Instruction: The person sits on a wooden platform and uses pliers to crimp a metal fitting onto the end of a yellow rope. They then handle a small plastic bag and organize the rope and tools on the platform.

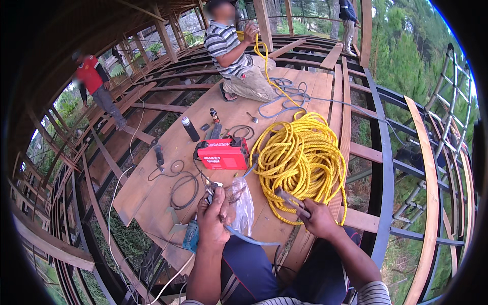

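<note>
My left hand (212, 221) is closed round a blue-grey cable (249, 240), with a small metal piece at the fingertips whose kind I cannot make out. The cable's loose length bends off to the right above my knees. My right hand (320, 218) grips a dark metal tool (291, 199) with a long narrow shape, perhaps a hammer or pliers; its tip points up and left over a big heap of yellow rope (305, 157). Beyond my hands stands a red welding machine (222, 154). A clear plastic bag (242, 206) lies between my hands.
Wooden boards (160, 193) rest on dark steel beams (378, 203), with open gaps to the ground below. A teal power tool (190, 236), a black flask (190, 129) and loose cables lie about. One person (236, 56) kneels ahead holding yellow rope; another person (96, 84) stands left.
</note>
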`<action>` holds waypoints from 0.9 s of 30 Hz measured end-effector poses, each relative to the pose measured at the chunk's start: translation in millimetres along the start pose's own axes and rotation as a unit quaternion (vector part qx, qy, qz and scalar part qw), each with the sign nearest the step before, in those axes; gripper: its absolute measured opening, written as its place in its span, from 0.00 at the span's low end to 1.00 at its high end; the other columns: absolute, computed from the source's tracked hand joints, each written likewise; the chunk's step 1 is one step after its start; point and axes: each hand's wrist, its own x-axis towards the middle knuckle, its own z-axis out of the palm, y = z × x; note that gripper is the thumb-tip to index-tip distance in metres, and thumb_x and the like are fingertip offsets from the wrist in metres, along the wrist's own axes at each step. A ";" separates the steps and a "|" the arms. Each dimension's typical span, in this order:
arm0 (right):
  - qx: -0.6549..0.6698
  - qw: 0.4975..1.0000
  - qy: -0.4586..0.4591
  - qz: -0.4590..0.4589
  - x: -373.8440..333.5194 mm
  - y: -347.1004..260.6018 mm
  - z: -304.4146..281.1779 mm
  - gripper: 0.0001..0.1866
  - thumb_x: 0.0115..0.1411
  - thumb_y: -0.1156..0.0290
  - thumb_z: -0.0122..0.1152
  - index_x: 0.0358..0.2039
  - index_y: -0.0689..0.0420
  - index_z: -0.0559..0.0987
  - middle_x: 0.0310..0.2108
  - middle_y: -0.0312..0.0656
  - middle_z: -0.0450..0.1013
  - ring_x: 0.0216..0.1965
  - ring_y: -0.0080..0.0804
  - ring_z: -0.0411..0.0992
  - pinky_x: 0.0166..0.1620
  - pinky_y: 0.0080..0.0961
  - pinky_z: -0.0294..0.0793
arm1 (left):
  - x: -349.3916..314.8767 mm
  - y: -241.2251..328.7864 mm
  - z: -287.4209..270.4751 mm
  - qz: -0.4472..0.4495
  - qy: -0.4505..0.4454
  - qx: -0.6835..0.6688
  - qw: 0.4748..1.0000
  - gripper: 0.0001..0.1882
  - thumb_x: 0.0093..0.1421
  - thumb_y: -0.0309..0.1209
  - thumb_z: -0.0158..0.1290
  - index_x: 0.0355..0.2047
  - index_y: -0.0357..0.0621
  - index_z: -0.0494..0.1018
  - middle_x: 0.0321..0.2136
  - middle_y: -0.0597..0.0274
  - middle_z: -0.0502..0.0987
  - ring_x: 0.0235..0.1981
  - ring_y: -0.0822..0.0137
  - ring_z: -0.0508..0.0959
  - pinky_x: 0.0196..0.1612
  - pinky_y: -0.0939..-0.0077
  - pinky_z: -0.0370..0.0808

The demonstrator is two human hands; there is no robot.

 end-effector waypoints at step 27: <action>0.489 0.861 0.109 -0.089 19.1 -114.9 -4.0 0.14 0.66 0.68 0.62 0.47 0.64 0.78 0.29 0.35 0.73 0.28 0.17 0.69 0.33 0.18 0.71 | -14.7 3.1 67.6 0.020 0.006 0.057 0.998 0.19 0.71 0.50 0.46 0.31 0.50 0.67 0.18 0.71 0.67 0.15 0.81 0.63 0.17 0.87 0.60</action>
